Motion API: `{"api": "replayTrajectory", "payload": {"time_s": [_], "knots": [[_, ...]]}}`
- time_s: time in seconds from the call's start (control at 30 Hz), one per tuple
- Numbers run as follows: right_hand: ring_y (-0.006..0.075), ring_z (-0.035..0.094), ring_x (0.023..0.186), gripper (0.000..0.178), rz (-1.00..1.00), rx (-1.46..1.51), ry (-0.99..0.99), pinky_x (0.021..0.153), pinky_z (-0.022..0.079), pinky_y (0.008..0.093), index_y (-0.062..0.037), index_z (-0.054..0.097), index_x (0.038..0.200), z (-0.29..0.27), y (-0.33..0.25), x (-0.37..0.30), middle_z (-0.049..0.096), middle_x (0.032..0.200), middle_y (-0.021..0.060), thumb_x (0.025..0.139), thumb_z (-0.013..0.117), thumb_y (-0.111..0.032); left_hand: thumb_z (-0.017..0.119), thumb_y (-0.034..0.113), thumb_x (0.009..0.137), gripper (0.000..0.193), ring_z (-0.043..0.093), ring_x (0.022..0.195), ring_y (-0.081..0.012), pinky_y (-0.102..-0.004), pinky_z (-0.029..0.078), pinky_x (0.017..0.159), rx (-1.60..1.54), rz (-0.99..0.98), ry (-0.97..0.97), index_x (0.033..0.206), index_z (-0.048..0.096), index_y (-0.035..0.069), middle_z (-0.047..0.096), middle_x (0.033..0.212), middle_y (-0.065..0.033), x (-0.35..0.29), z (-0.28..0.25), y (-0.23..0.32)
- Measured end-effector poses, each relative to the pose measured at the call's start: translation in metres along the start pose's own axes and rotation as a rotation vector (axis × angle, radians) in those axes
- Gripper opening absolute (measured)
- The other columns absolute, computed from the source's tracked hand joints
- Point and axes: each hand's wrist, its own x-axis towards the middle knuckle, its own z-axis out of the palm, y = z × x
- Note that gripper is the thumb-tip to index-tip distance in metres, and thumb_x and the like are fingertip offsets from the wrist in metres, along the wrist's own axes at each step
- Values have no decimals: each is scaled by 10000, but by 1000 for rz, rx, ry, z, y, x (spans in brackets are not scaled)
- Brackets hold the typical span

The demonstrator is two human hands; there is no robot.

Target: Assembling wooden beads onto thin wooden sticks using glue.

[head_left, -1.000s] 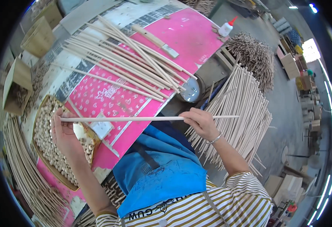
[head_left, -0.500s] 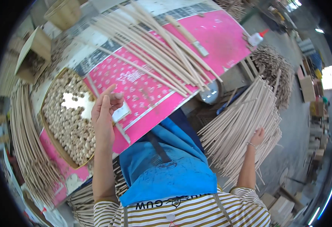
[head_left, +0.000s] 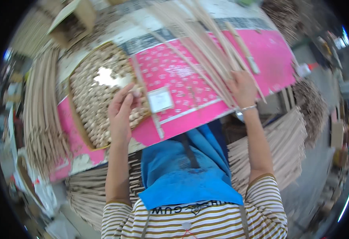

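Observation:
My left hand hovers by the right side of a basket of round wooden beads. Its thumb and fingers are pinched together; whatever they hold, if anything, is too blurred to make out. Over on the pink table cover, my right hand has its fingers curled at the near ends of long thin wooden sticks. Those sticks lie in a loose fan pointing away from me, smeared by motion. Just right of the basket lies a small white square.
A brush-like tool with a wooden handle and a white bottle with a red tip lie to the right. A large stick bundle stands beside me at lower right. More sticks line the left, below an open box.
My right hand has left the stick bundle at the right and come over to the sticks on the table. The view has shifted; my left hand stays pinched near the basket.

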Motion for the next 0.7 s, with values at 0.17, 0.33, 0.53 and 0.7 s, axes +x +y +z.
{"api": "replayTrajectory", "payload": {"time_s": [0.17, 0.33, 0.53, 0.7], "knots": [[363, 648, 887, 206, 98, -127, -22, 789, 515, 444, -12, 653, 1072, 17, 26, 1, 663, 946, 193, 923, 631, -152, 569, 114, 1007, 300, 626, 879, -82, -238, 513, 821, 178, 44, 210, 1278, 630, 2, 700, 1034, -43, 14, -65, 13], [40, 515, 721, 240, 494, 925, 5, 612, 411, 203, -3, 644, 1172, 13, 7, 10, 608, 850, -8, 991, 611, -157, 699, 123, 893, 247, 627, 832, -130, -277, 504, 755, 688, 187, 173, 1135, 712, 75, 655, 951, -23, 45, -104, 8], [40, 526, 728, 118, 9, 803, -143, 617, 420, 204, -2, 665, 1035, -12, -117, 32, 585, 831, -18, 966, 657, -99, 759, 217, 811, 172, 619, 965, -288, -418, 496, 816, 1427, 297, 114, 936, 714, 108, 619, 991, -69, 64, -87, 4], [133, 600, 702, 59, -116, 749, -200, 623, 465, 285, -11, 652, 961, 6, -170, 31, 630, 803, 63, 942, 665, -65, 739, 173, 839, 159, 647, 901, -271, -401, 511, 795, 1331, 393, 122, 953, 685, 77, 654, 954, -65, 61, -86, 3]]}}
